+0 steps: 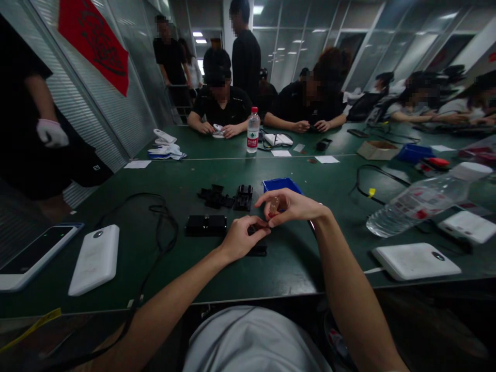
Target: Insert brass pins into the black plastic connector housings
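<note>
My right hand (292, 207) is closed in a pinch over the table, with a small clear-and-reddish handle-like object (274, 205) between its fingers. Its full shape is hidden. Just left of it, my left hand (245, 238) is closed, the fingertips meeting those of the right; a small dark piece seems to be in them, mostly covered. A black block (256, 251) lies beneath the hands. Left of my fingers rests a long black case (206, 226). Behind it are loose black plastic parts (217, 196) and a black bracket-like part (244, 197). A blue tray (282, 184) stands behind my right hand.
White power banks (96, 258) (420, 261) and a phone (36, 253) lie near the front edge. A large plastic bottle (426, 199) leans at right; a smaller bottle (253, 132) stands upright farther back. A black cable (158, 227) runs along the left. Co-workers sit opposite.
</note>
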### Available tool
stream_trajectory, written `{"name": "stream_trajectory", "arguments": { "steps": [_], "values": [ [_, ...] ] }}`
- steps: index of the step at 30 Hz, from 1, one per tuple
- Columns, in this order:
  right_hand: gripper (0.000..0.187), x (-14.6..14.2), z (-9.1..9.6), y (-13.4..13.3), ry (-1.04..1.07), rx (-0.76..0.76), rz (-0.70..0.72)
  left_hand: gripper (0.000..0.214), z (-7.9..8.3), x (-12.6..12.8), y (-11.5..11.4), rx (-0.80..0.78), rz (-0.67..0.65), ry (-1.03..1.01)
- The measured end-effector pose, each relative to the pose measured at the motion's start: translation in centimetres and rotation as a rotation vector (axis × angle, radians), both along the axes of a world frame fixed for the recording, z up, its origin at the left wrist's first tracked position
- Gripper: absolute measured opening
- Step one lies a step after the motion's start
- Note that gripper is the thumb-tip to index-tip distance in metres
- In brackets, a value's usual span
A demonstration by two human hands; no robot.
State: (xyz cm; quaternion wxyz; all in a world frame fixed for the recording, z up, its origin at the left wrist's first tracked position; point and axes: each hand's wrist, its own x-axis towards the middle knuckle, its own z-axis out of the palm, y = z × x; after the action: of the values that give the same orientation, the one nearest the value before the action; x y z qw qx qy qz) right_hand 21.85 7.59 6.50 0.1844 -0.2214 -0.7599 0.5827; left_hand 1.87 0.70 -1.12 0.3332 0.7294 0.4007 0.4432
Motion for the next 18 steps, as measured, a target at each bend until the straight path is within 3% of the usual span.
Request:
{"name": "stream_trajectory", "arguments": {
  "steps": [8,18],
  "values": [
    [0.057,0.09,-0.01,0.00,-0.009,-0.031,0.009,0.017,0.10,-0.06,-0.36,0.029,-0.007,0.000],
    [0.052,0.13,-0.19,0.09,0.012,-0.014,0.029,0.010,-0.09,-0.08,-0.14,0.043,0.016,0.027]
  ]
}}
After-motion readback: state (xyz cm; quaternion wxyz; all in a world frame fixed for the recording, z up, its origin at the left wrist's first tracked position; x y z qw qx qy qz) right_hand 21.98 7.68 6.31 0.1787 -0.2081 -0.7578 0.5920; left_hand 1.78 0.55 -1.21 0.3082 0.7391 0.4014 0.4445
